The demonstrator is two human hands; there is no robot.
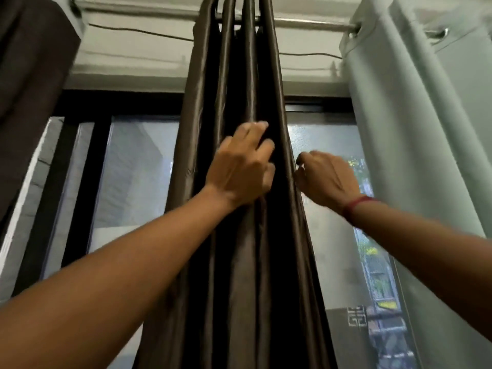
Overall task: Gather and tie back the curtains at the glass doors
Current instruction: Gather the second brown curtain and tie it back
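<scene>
A shiny dark brown curtain (pixel 239 262) hangs bunched in narrow folds from a metal rod (pixel 306 23), in the middle of the glass doors (pixel 138 169). My left hand (pixel 239 171) is pressed against the folds at mid height, with its fingers curled into the fabric. My right hand (pixel 326 177), a red thread on its wrist, pinches the curtain's right edge at about the same height. No tie-back is visible.
A pale grey-green curtain (pixel 415 142) hangs at the right on the same rod. Another dark brown curtain (pixel 29 75) fills the upper left corner. A thin cable (pixel 138 31) runs along the wall above the black door frame (pixel 119 102).
</scene>
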